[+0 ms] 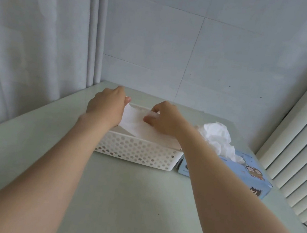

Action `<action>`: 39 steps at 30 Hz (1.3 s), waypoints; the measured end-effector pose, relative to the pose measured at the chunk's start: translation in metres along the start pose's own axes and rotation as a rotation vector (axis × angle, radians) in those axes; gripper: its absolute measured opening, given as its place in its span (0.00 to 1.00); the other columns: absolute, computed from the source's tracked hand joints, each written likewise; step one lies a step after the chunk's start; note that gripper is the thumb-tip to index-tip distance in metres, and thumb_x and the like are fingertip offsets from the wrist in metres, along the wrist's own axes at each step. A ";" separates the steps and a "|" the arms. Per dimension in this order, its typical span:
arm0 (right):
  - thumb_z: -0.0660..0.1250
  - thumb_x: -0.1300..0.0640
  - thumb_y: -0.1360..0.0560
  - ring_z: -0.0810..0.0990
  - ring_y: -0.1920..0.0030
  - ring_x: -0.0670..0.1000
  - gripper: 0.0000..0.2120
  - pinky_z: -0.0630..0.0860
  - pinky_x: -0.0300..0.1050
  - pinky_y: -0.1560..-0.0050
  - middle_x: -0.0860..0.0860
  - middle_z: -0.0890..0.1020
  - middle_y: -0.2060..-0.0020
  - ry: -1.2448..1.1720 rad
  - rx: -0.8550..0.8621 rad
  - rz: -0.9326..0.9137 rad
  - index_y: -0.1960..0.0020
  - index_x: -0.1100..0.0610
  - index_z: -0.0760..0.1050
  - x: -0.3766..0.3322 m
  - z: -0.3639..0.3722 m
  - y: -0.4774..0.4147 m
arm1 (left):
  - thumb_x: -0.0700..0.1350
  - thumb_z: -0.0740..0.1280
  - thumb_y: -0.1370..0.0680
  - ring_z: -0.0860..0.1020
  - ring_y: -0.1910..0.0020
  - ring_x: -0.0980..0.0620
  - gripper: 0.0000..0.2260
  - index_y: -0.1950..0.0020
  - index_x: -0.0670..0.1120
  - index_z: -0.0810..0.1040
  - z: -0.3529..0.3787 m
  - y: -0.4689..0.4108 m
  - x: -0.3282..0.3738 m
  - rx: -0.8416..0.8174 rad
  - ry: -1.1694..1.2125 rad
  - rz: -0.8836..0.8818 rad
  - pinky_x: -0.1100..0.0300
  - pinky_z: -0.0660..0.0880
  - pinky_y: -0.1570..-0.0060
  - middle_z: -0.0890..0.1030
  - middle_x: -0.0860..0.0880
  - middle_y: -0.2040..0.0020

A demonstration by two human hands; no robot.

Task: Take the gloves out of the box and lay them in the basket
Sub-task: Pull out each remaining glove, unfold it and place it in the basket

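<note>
Left hand (107, 108): over far-left corner of basket, fingers curled, pinching left edge of a flat white glove.
Glove (138, 126): thin, white, held flat between both hands, lying across open top of basket; anything beneath it hidden.
Basket (136, 153): white, perforated walls, standing on table (128, 200), box just beside its right end; contact between the two not certain.
Right hand (164, 120): over far-right part of basket, fingers bent down, pinching right edge of same glove; fingertips partly hidden.
Bunch of gloves (217, 139): crumpled, white, sticking up out of box opening.
Box (253, 179): pale blue, cartoon print, right of basket.
Done (judged): one glove out of box and being spread in basket; not yet let go.
Left (judged): release of this glove, then pulling the bunch and whatever lies under it in box; most of the task probably ahead.
Count, hands: 2, both on one glove.
Count, baskets: 1.
Count, boxes: 1.
Count, gloves over basket: 1 visible.
Count, gloves in bunch: cannot tell, folds too tangled to separate.
</note>
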State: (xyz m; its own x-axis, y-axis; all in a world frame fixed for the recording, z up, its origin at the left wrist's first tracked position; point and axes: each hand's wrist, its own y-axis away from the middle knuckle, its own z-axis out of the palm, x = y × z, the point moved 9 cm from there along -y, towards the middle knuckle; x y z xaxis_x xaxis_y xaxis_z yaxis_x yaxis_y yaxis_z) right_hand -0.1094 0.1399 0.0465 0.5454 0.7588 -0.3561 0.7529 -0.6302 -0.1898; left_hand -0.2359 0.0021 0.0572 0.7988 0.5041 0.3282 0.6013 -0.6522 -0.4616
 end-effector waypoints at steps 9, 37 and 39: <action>0.78 0.50 0.24 0.82 0.53 0.57 0.13 0.73 0.48 0.58 0.51 0.79 0.54 0.473 0.132 -0.111 0.45 0.55 0.80 -0.030 -0.018 0.006 | 0.38 0.63 0.17 0.79 0.44 0.38 0.11 0.36 0.44 0.79 0.028 0.003 -0.020 -0.266 -0.247 -0.159 0.44 0.78 0.45 0.78 0.43 0.41; 0.58 0.69 0.33 0.63 0.21 0.54 0.41 0.54 0.61 0.24 0.48 0.75 0.32 0.053 0.458 0.038 0.23 0.45 0.66 0.095 -0.066 0.115 | 0.48 0.53 0.22 0.79 0.64 0.46 0.14 0.52 0.51 0.79 -0.006 0.090 0.149 0.202 0.238 0.476 0.55 0.74 0.66 0.81 0.54 0.58; 0.57 0.70 0.33 0.68 0.24 0.53 0.44 0.52 0.63 0.23 0.49 0.78 0.38 0.052 0.400 0.069 0.21 0.44 0.61 0.105 -0.064 0.120 | 0.49 0.53 0.22 0.78 0.64 0.47 0.13 0.52 0.51 0.78 0.004 0.100 0.164 0.181 0.218 0.521 0.57 0.72 0.68 0.80 0.54 0.56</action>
State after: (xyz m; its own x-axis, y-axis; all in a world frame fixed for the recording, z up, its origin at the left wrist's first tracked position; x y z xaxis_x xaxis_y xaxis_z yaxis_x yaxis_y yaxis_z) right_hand 0.0624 0.1546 0.0449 0.6154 0.7132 -0.3357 0.5169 -0.6866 -0.5112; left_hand -0.0448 0.0215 0.0613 0.9849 0.0030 0.1730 0.1311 -0.6660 -0.7344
